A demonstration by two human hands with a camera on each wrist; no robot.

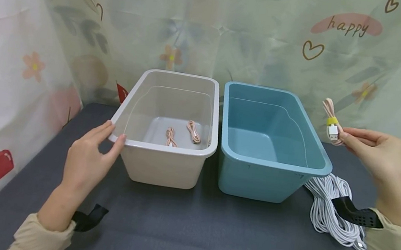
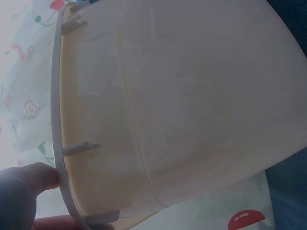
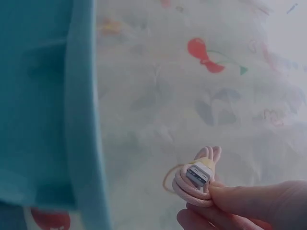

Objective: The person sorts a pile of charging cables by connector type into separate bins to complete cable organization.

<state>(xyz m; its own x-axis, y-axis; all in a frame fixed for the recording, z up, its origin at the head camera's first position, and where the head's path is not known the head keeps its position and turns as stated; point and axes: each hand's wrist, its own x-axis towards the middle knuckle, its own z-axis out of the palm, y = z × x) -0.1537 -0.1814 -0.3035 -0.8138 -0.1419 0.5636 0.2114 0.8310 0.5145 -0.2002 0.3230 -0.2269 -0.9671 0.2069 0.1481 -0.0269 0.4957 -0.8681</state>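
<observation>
My right hand (image 1: 384, 157) pinches a coiled pink USB cable (image 1: 329, 109) between thumb and fingers, up beside the right edge of a blue bin (image 1: 271, 165). A yellow band binds the coil, and its white USB plug (image 3: 197, 175) faces the right wrist camera. My left hand (image 1: 89, 158) holds the near left corner of a beige bin (image 1: 164, 167), thumb on the front rim and fingers at the side. Two similar pink cable bundles (image 1: 193, 131) lie on the beige bin's floor. The left wrist view shows that bin's outer wall (image 2: 192, 105).
A large coil of white cable (image 1: 331, 207) lies on the dark tabletop (image 1: 185, 234), right of the blue bin and below the right forearm. The bins stand side by side with a narrow gap. A printed curtain (image 1: 214, 28) hangs behind. Black straps (image 1: 89, 218) hang at both wrists.
</observation>
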